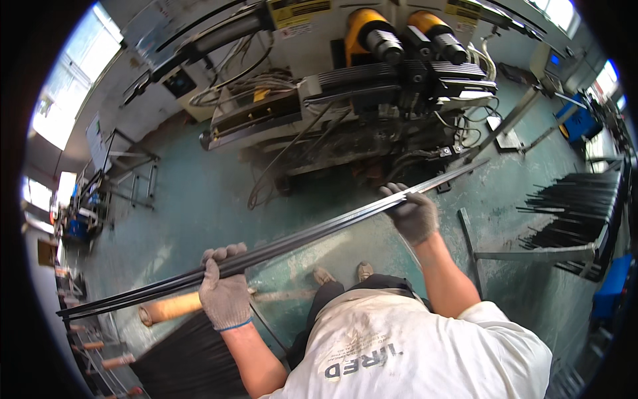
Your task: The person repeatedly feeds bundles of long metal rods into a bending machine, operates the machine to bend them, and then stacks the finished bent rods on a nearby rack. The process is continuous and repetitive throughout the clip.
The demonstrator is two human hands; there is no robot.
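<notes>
A bundle of several long, thin dark strips (299,241) stretches across in front of me, its left end lower and nearer than its right. My left hand (224,286), in a grey knit glove, is wrapped round the bundle left of its middle, thumb on the near side. Farther along to the right, my gloved right hand (413,216) grips the same strips, fingers curled round them. Light glints off the strips near the right hand. Whether they are metal or plastic I cannot tell.
A large machine with two yellow-and-black cylinders (373,34) stands ahead, cables hanging round it. On the right, a metal rack (545,254) bears many dark strips. Lower left lie a yellowish roll (169,308) and a pile of dark strips (199,359). A metal frame (136,174) stands at far left.
</notes>
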